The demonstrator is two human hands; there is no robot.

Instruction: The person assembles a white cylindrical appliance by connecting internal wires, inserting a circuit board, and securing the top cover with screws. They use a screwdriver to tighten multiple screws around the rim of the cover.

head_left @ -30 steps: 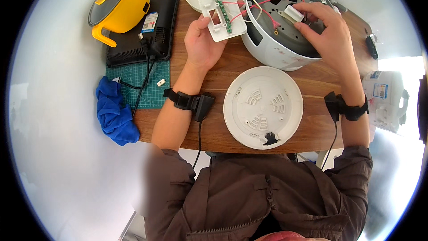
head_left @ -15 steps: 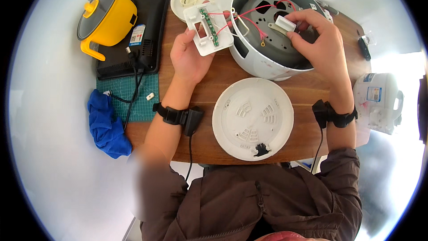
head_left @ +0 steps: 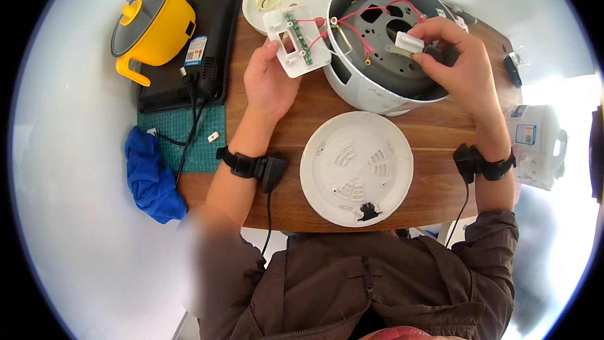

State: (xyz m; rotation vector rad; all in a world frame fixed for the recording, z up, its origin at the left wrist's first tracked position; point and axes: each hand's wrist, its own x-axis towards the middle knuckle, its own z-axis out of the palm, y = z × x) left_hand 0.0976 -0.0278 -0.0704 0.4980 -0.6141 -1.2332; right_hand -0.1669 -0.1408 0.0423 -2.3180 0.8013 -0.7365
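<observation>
My left hand (head_left: 272, 85) grips a white control panel (head_left: 290, 63), its back with a green circuit board strip facing up. Red and pale wires run from the panel into an open rice cooker housing (head_left: 371, 91), a white drum with a grey metal inside. Above the drum's opening, my right hand (head_left: 462, 66) pinches a small white plastic piece (head_left: 409, 42) between thumb and fingers. A loose wire with a ring terminal (head_left: 368, 61) hangs inside the drum. Nearer to me lies a round white vented base cover (head_left: 357, 167) on the table.
At the back stands a white round lid (head_left: 255, 9) with a tape roll on it. On the left are a yellow pot (head_left: 157, 31) on a black appliance, a green mat (head_left: 167, 123) and a blue cloth (head_left: 151, 173). A white floral-patterned appliance (head_left: 535, 145) stands at right.
My right hand has shifted to the right and slightly down with the small white piece, which has turned a little. My left hand and the control panel have barely moved.
</observation>
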